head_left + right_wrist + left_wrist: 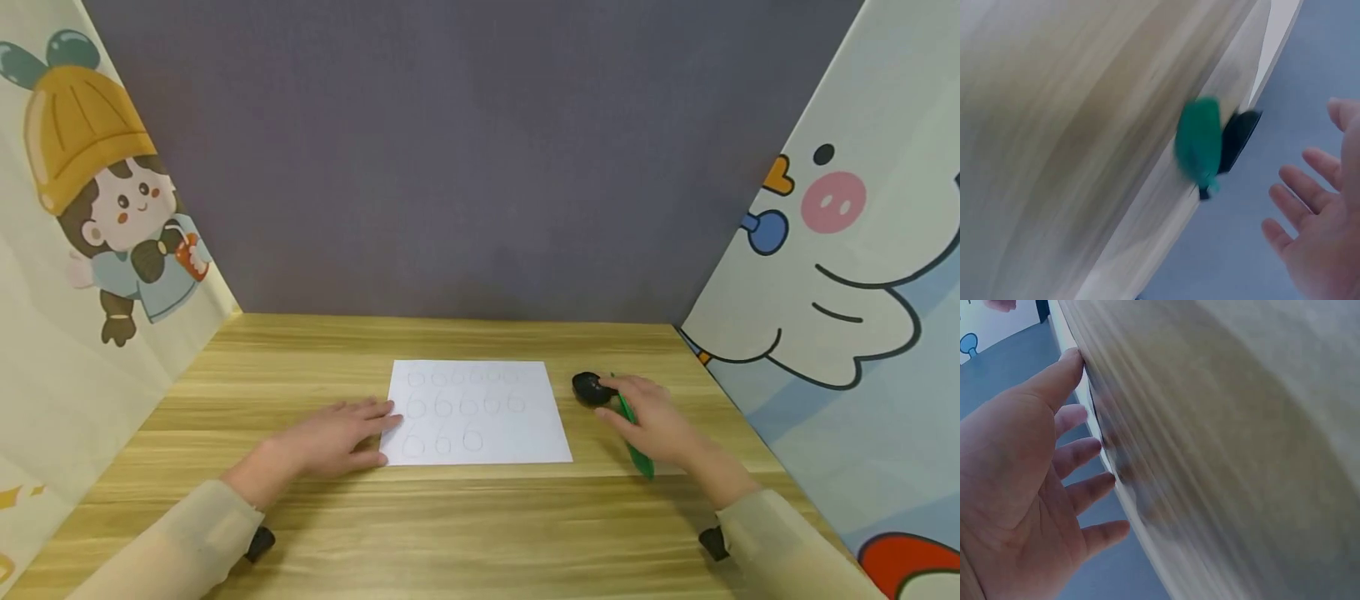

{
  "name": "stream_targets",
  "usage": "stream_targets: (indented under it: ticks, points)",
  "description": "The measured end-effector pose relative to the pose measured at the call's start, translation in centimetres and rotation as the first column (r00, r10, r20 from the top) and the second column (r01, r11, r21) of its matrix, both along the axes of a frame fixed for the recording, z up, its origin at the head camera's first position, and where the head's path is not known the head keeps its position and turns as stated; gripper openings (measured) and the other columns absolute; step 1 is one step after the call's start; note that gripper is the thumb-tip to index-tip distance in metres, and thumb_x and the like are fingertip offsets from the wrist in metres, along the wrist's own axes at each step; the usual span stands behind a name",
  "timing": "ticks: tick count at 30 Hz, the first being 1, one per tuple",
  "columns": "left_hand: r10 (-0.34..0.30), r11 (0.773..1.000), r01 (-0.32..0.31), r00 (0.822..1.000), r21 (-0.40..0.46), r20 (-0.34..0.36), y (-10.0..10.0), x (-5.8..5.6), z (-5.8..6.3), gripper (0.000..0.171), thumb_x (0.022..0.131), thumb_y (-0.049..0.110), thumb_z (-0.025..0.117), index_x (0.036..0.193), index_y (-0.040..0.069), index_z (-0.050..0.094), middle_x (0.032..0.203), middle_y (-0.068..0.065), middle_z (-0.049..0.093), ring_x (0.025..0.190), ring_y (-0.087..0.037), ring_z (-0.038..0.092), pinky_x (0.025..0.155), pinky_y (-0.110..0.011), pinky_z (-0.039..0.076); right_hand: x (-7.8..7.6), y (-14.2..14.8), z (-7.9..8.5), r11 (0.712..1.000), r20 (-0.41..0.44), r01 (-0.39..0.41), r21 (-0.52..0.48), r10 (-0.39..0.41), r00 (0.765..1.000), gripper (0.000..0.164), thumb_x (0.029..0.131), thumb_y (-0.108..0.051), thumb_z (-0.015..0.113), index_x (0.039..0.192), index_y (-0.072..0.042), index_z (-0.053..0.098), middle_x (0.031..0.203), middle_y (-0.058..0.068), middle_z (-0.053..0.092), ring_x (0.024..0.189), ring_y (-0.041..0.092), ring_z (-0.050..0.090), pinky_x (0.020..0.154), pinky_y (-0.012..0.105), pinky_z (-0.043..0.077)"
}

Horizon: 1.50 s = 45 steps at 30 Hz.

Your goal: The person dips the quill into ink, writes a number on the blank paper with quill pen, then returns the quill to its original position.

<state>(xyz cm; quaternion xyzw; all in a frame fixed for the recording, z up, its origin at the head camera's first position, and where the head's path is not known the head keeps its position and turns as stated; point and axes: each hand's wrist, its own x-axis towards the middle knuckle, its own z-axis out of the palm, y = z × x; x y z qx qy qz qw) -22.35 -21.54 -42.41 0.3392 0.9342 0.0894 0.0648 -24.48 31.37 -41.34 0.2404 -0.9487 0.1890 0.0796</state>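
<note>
The green object (1199, 139) looks blurred in the right wrist view.

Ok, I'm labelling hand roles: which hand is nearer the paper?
Left. The left hand is at the left edge of the paper; the right hand is apart from it, to its right.

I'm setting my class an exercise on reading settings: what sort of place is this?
Probably a booth-like workspace: a wood-grain tabletop, a plain grey panel behind it, and cartoon-printed panels on both sides. Whether it stands in a school, home or elsewhere, I cannot tell.
</note>
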Motion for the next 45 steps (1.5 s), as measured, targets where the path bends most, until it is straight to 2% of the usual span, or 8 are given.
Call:
stream_targets:
  ticks: [6, 12, 16, 22, 28, 32, 40, 45]
  points:
    - [-0.004, 1.0, 0.003, 1.0, 0.022, 0.019, 0.0, 0.0, 0.0, 0.065, 0.11, 0.047, 0.066, 0.162, 0.01, 0.055, 0.171, -0.021, 0.047, 0.158, -0.048, 0.045, 0.127, -0.066, 0.041, -1.1, 2.5, 0.2, 0.998, 0.099, 0.052, -0.046, -0.047, 0.994, 0.049, 0.112, -0.029, 0.067, 0.151, 0.001, 0.061, 0.148, 0.026, 0.064, 0.13, 0.049, 0.065, 0.102, 0.067, 0.058]
    - [-0.023, 0.999, 0.022, 1.0, 0.044, 0.02, 0.0, 0.1, 0.2, 0.065, 0.109, 0.046, 0.068, 0.16, 0.008, 0.058, 0.168, -0.023, 0.05, 0.155, -0.05, 0.048, 0.123, -0.067, 0.044, -2.6, 5.1, -0.3, 0.997, 0.177, 0.041, -0.066, -0.029, 0.984, 0.043, 0.107, -0.011, 0.071, 0.148, 0.001, 0.064, 0.142, 0.029, 0.066, 0.108, 0.037, 0.073, 0.085, 0.05, 0.065]
    - [-0.013, 0.999, 0.011, 0.999, 0.047, 0.037, 0.0, 0.1, 0.2, 0.066, 0.108, 0.047, 0.069, 0.16, 0.008, 0.057, 0.17, -0.022, 0.049, 0.156, -0.049, 0.046, 0.124, -0.068, 0.043, -3.5, 6.3, -0.6, 0.996, 0.259, 0.017, -0.082, 0.005, 0.966, 0.044, 0.104, -0.003, 0.071, 0.148, -0.001, 0.064, 0.141, 0.03, 0.067, 0.109, 0.039, 0.073, 0.087, 0.051, 0.065]
    - [-0.003, 0.999, 0.001, 0.999, 0.051, 0.049, -0.2, 0.1, 0.0, 0.066, 0.108, 0.046, 0.068, 0.16, 0.007, 0.057, 0.17, -0.023, 0.047, 0.157, -0.051, 0.044, 0.125, -0.068, 0.041, -5.0, 7.0, -0.6, 0.995, 0.368, 0.018, -0.1, 0.02, 0.93, 0.04, 0.105, -0.004, 0.071, 0.144, -0.009, 0.07, 0.142, 0.029, 0.068, 0.114, 0.039, 0.073, 0.09, 0.051, 0.065]
    - [-0.005, 0.999, 0.003, 0.999, 0.044, 0.048, -0.2, 0.0, -0.3, 0.065, 0.109, 0.046, 0.068, 0.161, 0.009, 0.056, 0.171, -0.021, 0.047, 0.158, -0.048, 0.045, 0.126, -0.066, 0.041, -6.1, 7.2, -1.1, 0.996, 0.366, 0.008, -0.087, 0.025, 0.93, 0.037, 0.102, 0.0, 0.072, 0.138, -0.009, 0.075, 0.129, 0.02, 0.075, 0.108, 0.03, 0.073, 0.088, 0.041, 0.062]
    - [-0.008, 0.999, 0.007, 0.999, 0.043, 0.043, -0.1, 0.0, -0.2, 0.064, 0.109, 0.045, 0.068, 0.161, 0.009, 0.057, 0.171, -0.021, 0.048, 0.157, -0.049, 0.046, 0.126, -0.066, 0.042, -6.5, 7.0, -1.3, 0.996, 0.35, -0.027, -0.081, 0.054, 0.935, 0.036, 0.102, 0.002, 0.071, 0.136, -0.008, 0.076, 0.12, 0.015, 0.078, 0.108, 0.03, 0.074, 0.089, 0.039, 0.063]
    - [-0.007, 0.999, 0.005, 0.999, 0.048, 0.044, 0.1, 0.1, 0.1, 0.064, 0.109, 0.045, 0.068, 0.16, 0.009, 0.057, 0.171, -0.021, 0.048, 0.157, -0.049, 0.046, 0.126, -0.066, 0.042, -6.8, 6.5, -1.7, 0.996, 0.356, -0.034, -0.077, 0.059, 0.933, 0.035, 0.103, 0.004, 0.068, 0.133, -0.011, 0.079, 0.132, 0.014, 0.079, 0.112, 0.029, 0.075, 0.092, 0.036, 0.062]
    - [-0.009, 0.999, 0.007, 0.999, 0.046, 0.043, 0.2, 0.0, 0.2, 0.064, 0.109, 0.045, 0.068, 0.16, 0.009, 0.057, 0.171, -0.021, 0.048, 0.157, -0.049, 0.046, 0.126, -0.066, 0.041, -6.7, 6.3, -2.0, 0.996, 0.351, -0.037, -0.083, 0.063, 0.934, 0.034, 0.102, 0.007, 0.066, 0.13, -0.007, 0.079, 0.134, 0.019, 0.076, 0.121, 0.039, 0.073, 0.097, 0.043, 0.065]
